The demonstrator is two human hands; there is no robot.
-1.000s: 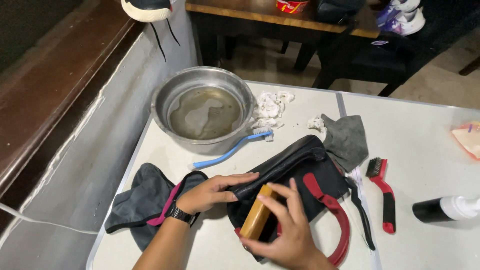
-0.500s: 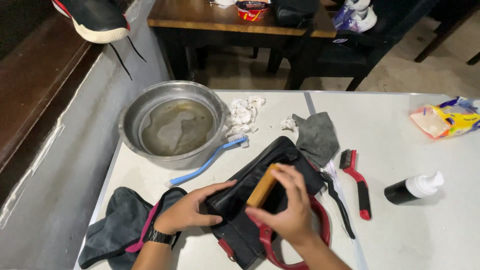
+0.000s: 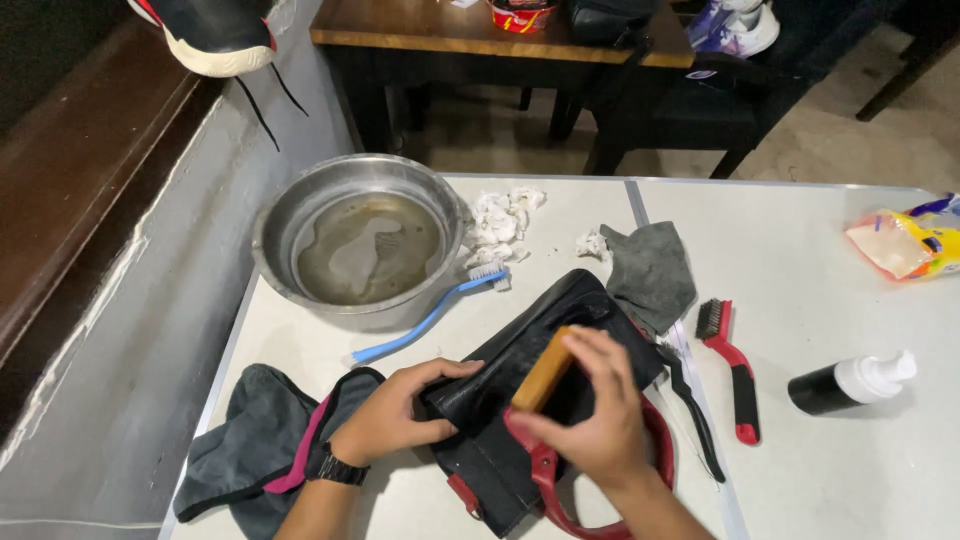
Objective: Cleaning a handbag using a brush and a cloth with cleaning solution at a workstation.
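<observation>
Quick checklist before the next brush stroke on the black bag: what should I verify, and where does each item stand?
1. Left hand steadies the black bag: ok.
2. Right hand grips the wooden brush: ok.
3. Brush bristles touching the bag: cannot tell, hidden.
4. Metal basin holds water: ok, though murky.
5. Blue toothbrush lies off the bag: ok.
6. Red-handled brush within reach on the table: ok.

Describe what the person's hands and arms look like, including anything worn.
Both forearms are bare, with no sleeves in view. The left hand has a black watch with a dark band on its wrist. The right hand wears nothing: no glove or ring shows. No markings show on either arm.
</observation>
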